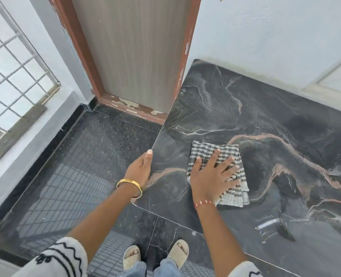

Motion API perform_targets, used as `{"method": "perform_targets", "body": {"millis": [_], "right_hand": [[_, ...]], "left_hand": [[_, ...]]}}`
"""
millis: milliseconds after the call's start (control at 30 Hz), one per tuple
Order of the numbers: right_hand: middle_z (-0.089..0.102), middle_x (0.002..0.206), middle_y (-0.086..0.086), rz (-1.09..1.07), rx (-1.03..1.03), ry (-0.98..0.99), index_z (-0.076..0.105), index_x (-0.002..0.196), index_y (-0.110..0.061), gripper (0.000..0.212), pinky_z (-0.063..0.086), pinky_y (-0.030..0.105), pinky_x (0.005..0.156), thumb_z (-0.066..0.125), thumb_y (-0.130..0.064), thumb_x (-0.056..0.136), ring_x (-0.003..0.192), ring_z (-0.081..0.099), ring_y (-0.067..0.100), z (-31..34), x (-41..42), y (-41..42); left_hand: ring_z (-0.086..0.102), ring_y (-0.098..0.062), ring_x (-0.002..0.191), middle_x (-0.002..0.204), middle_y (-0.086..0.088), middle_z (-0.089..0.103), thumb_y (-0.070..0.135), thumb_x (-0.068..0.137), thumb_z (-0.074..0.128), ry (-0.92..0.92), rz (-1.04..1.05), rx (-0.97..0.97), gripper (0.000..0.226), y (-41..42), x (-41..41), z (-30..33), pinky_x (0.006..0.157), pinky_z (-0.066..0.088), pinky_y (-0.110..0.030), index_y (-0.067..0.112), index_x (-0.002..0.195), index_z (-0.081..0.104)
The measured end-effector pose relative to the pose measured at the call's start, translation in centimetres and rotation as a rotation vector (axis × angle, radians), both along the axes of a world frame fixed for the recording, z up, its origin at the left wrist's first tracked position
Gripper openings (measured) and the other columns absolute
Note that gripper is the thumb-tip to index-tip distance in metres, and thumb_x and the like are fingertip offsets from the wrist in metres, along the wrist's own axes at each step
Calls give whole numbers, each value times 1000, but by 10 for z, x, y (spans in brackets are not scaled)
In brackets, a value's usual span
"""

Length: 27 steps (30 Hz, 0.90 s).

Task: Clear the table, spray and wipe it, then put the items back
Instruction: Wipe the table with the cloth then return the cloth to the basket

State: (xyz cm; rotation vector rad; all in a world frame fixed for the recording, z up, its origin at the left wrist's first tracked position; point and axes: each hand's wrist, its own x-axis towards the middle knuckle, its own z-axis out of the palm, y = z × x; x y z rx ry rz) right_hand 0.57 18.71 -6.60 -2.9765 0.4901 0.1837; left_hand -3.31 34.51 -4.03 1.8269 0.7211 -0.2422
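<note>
The table (265, 108) is a dark marble slab with pinkish veins, filling the right half of the view. A checked grey and white cloth (211, 147) lies folded on it near the front left corner. My right hand (211, 174) presses flat on the cloth with its fingers spread. My left hand (140, 168) grips the slab's left edge, thumb on top and the other fingers hidden under the rim. A gold bangle sits on my left wrist and a red thread band on my right.
A closed wooden door (137, 52) in a chipped red-brown frame stands just left of the slab's far corner. White walls run behind. A barred window (12, 76) is at far left. The dark speckled floor (85, 166) lies below, with my sandalled feet (155, 254).
</note>
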Motion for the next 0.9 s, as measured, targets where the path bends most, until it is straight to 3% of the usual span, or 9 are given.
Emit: {"method": "perform_targets", "body": {"millis": [300, 500, 667, 900], "right_hand": [[6, 156, 23, 162, -16, -30, 9, 151, -23, 65, 9, 68, 106, 22, -53, 94, 141, 9, 47, 1, 72, 73], [12, 157, 17, 455, -28, -76, 14, 149, -30, 64, 8, 65, 110, 27, -56, 92, 143, 10, 43, -1, 103, 96], [24, 155, 12, 722, -49, -128, 28, 145, -33, 60, 11, 62, 112, 32, -55, 90, 142, 18, 40, -2, 75, 85], [41, 147, 13, 819, -1, -178, 43, 137, -30, 61, 27, 63, 106, 34, -58, 84, 134, 38, 40, -1, -44, 76]], "left_hand": [[38, -19, 135, 144, -1, 44, 47, 95, 24, -64, 37, -32, 54, 30, 19, -9, 113, 25, -33, 19, 136, 43], [31, -17, 139, 148, -3, 36, 40, 97, 23, -123, -35, 125, 52, 42, 19, -9, 113, 21, -27, 15, 141, 34], [30, -20, 139, 149, -4, 35, 40, 97, 23, -176, 9, 167, 53, 42, 13, -2, 113, 21, -30, 14, 142, 32], [31, -20, 139, 148, -7, 37, 39, 97, 24, -253, 37, 131, 53, 31, -6, 8, 112, 22, -29, 12, 141, 33]]}}
